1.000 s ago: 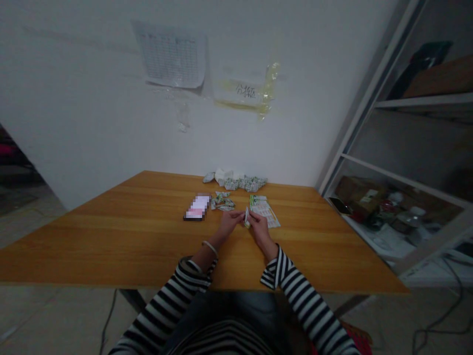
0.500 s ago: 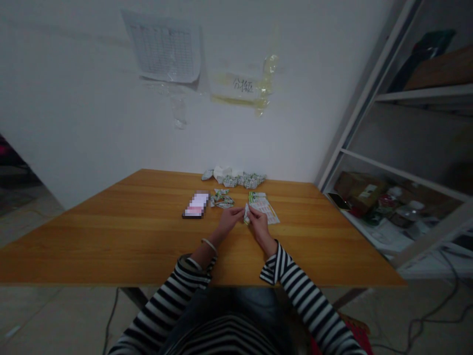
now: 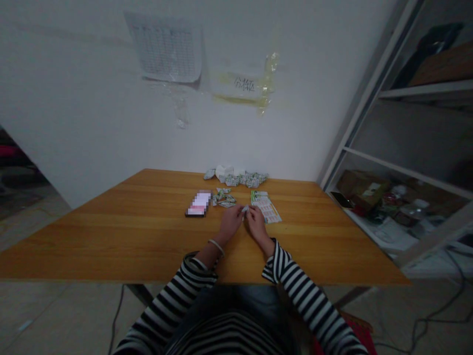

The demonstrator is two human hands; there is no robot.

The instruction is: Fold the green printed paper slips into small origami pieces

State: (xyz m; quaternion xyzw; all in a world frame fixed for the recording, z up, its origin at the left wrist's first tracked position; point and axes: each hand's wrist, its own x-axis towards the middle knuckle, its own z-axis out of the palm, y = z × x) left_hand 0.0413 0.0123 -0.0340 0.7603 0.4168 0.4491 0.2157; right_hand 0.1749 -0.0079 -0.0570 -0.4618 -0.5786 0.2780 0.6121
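Note:
My left hand point(image 3: 230, 223) and my right hand point(image 3: 255, 222) meet over the middle of the wooden table point(image 3: 111, 236), both pinching one small folded paper piece point(image 3: 244, 210) between the fingertips. Just beyond the right hand lies a flat printed sheet point(image 3: 266, 207) with green at its far end. A small cluster of folded green-and-white pieces point(image 3: 223, 198) lies beyond the left hand. A bigger heap of folded pieces point(image 3: 240, 178) sits at the table's far edge by the wall.
A phone point(image 3: 198, 204) lies left of the small cluster. A metal shelf unit point(image 3: 391, 172) with boxes and clutter stands at the right. Papers point(image 3: 166, 47) are taped on the white wall. Cables run on the floor at right.
The folded piece, held upright between the hands before, now sits lower and smaller at the fingertips. Both hands have closed in slightly toward each other.

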